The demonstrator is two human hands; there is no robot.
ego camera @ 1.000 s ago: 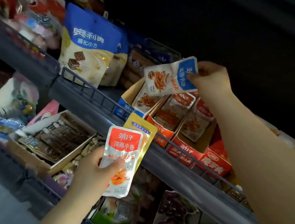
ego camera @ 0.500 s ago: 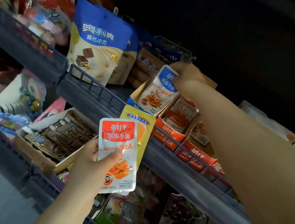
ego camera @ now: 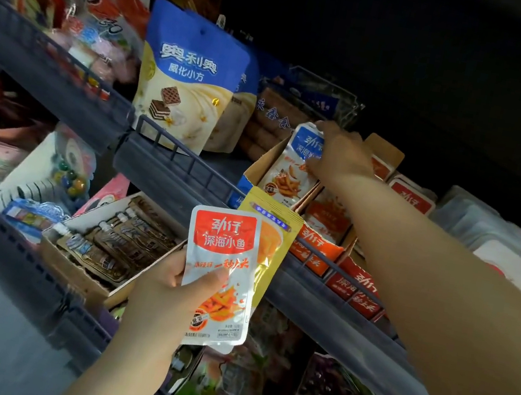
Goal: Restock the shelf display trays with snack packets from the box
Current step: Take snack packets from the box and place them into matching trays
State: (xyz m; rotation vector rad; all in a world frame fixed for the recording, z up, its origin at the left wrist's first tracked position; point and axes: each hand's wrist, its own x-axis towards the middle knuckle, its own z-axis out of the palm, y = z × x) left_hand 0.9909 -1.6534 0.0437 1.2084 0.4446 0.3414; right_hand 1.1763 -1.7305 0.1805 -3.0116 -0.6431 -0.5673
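Item under placement: the blue-topped packet point(ego camera: 294, 165). It stood upright in the blue-edged display tray point(ego camera: 259, 166) on the upper shelf, at the left end of the tray row. My right hand point(ego camera: 342, 152) gripped it at the top, fingers curled over the upper edge. The thumb was hidden behind the packet.

Judgement: the step in hand was seating this packet. To do it well I needed to:
- press it straight down until the bottom seam met the tray floor;
- keep the printed face forward and square to the cardboard walls;
- let go only once it stood without leaning.

A soft pouch would likely buckle if pushed from one corner, so the pressure wanted spreading along the top seam.

Condition of item: a flat pouch with a blue header bearing white characters, a white body, and a picture of orange strips low on the face. No tear or crease was visible. The upper right part was covered by my fingers.

Adjoining: the orange tray point(ego camera: 315, 252) sat just beside it to the right, with the red tray point(ego camera: 354, 287) beyond.

My left hand point(ego camera: 166, 288), lower down in front of the shelf rail point(ego camera: 188, 167), clasped the red-topped packet point(ego camera: 219, 277) with the thumb across its face. The yellow packet point(ego camera: 275, 234) was fanned behind it. I judged these two next in line for placement.

A blue wafer pouch point(ego camera: 186, 79) stood to the left on the same shelf. The supply box was not in view.
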